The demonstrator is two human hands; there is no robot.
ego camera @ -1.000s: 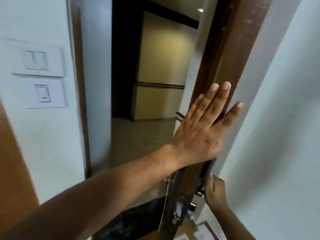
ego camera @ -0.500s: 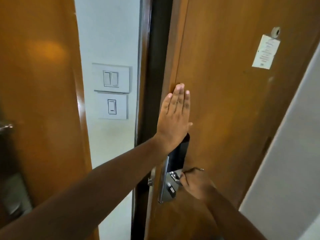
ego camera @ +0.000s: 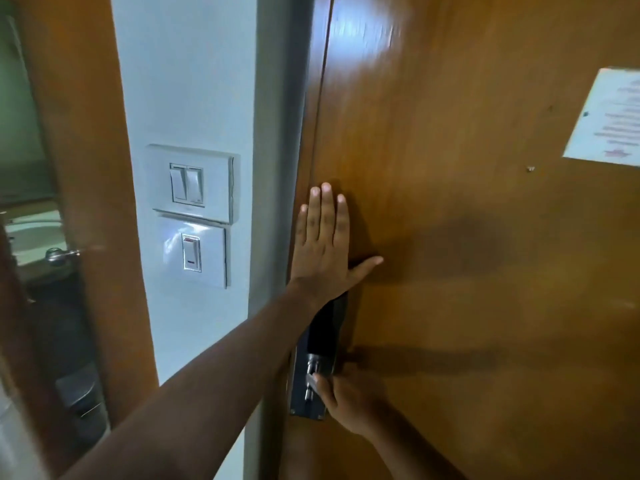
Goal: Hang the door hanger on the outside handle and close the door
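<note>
Left hand pressing flat on the door (fingers spread), right hand gripping the handle below.

The scene is moderately bright under warm indoor light from above and behind the camera, which leaves a streaky white glare high on the glossy wooden door and a softer sheen on the lower switch plate. The left hand and right hand throw broad, soft-edged shadows rightward across the wood, the upper one spreading into a dim smudge. The picture is slightly soft overall, the paper notice at the right edge is blurred past reading, and wide-angle distortion bows the brown frame at left, beside a dim, murky opening.
</note>
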